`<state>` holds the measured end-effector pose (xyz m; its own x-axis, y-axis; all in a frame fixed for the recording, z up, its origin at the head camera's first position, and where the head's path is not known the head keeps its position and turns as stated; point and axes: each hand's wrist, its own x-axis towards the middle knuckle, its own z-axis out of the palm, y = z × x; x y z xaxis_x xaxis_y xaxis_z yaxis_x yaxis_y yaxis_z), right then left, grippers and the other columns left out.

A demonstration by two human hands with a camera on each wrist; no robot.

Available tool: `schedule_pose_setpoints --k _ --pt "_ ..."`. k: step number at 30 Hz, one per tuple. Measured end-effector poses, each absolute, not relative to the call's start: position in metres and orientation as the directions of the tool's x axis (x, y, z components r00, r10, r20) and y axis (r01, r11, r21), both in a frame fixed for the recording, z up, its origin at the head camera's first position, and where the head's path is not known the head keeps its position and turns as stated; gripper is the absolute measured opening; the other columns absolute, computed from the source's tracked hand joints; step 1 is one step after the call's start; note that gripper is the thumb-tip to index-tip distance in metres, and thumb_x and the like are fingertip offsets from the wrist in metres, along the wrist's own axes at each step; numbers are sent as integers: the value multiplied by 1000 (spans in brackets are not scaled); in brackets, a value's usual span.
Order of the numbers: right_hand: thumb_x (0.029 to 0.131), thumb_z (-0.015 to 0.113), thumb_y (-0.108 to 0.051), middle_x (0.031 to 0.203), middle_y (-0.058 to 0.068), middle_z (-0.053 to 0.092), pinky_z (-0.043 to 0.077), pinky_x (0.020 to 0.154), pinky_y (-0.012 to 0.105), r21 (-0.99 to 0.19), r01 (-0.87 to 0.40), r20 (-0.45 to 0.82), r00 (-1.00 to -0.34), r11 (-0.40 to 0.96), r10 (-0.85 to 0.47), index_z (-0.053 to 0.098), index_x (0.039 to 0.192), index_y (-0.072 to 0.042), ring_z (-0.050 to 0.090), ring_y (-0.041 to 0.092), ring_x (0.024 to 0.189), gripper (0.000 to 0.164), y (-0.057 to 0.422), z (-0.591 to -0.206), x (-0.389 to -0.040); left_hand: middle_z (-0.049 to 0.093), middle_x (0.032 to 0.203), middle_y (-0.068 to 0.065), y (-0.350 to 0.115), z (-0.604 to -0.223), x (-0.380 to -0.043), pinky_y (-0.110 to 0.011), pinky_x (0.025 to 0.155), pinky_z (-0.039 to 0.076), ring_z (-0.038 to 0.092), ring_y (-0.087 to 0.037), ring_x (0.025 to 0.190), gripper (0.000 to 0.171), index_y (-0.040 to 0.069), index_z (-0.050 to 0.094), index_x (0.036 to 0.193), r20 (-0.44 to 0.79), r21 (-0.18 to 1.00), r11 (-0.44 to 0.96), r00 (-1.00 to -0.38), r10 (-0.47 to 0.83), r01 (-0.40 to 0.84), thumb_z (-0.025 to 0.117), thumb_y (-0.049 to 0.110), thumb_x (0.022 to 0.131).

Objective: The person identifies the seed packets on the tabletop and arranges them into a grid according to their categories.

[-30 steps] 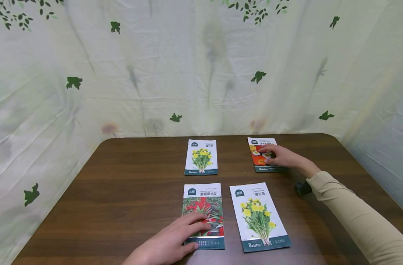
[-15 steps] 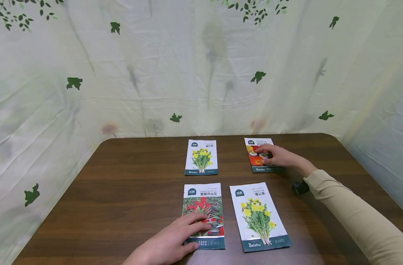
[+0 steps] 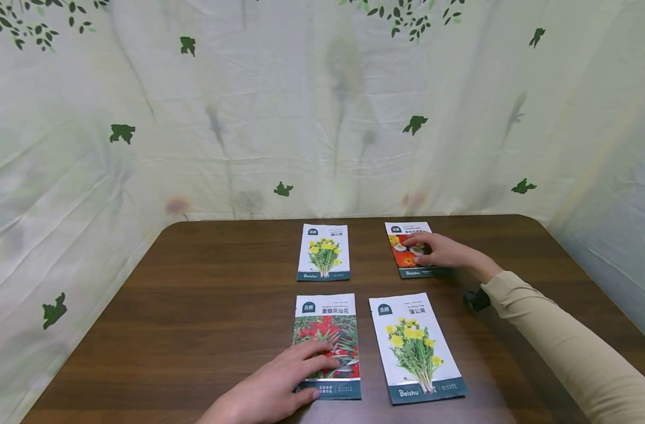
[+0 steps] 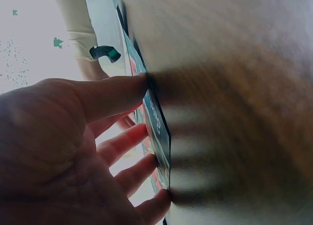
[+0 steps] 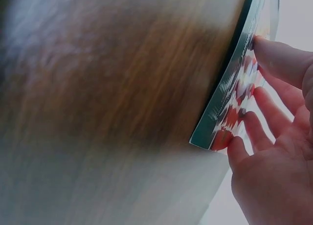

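Note:
My left hand (image 3: 274, 383) rests with spread fingers on a seed packet with red flowers (image 3: 327, 327), front and centre on the table. In the left wrist view its thumb and fingertips (image 4: 154, 159) touch the packet's face near the dark lower band. At the back right, my right hand (image 3: 449, 252) lies over a seed packet with orange, white and yellow flowers (image 3: 403, 258), covering its right part. The right wrist view has the fingertips (image 5: 247, 118) spread along this packet's printed face, which lies flat on the wood.
A dandelion seed packet (image 3: 416, 347) lies slightly turned to the right of the red-flower one. Another dandelion packet (image 3: 323, 253) lies at the back, left of the right hand. The brown table (image 3: 211, 306) ends at a pale leaf-patterned curtain (image 3: 301, 118).
My right hand has slid the orange-flower packet a short way left along the back of the table. The left hand and the other packets have stayed in place.

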<state>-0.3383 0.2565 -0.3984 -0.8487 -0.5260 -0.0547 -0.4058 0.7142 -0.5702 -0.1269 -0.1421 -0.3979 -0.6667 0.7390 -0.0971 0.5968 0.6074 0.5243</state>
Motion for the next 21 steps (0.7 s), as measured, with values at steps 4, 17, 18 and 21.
schedule_pose_setpoints --k 4,17,18,21 --pt "94 64 -11 147 26 39 29 107 61 -559 -407 -55 -851 722 -522 57 135 -4 37 45 130 42 255 -398 -340 41 146 6 -142 -397 -127 -41 105 39 40 -18 129 42 31 55 136 -106 531 610 -668 737 589 64 27 96" --pt "94 63 -9 146 26 39 29 107 60 -559 -377 -66 -867 738 -493 56 136 -3 37 44 129 42 243 -397 -337 41 145 8 -142 -397 -127 -41 104 40 39 -18 128 42 33 55 137 -143 545 627 -675 724 556 64 31 96" --pt "94 63 -10 146 26 39 29 107 60 -556 -374 -69 -869 742 -490 56 136 -3 38 44 129 42 242 -397 -337 41 145 8 -142 -397 -127 -41 104 40 39 -18 128 42 33 55 137 -143 544 627 -675 724 558 64 31 96" --pt "94 63 -11 146 25 39 30 107 59 -550 -368 -74 -873 750 -482 57 136 -4 38 43 128 42 238 -396 -337 41 145 8 -142 -397 -127 -41 104 40 39 -18 128 42 33 55 137 -144 544 628 -675 724 557 64 32 96"
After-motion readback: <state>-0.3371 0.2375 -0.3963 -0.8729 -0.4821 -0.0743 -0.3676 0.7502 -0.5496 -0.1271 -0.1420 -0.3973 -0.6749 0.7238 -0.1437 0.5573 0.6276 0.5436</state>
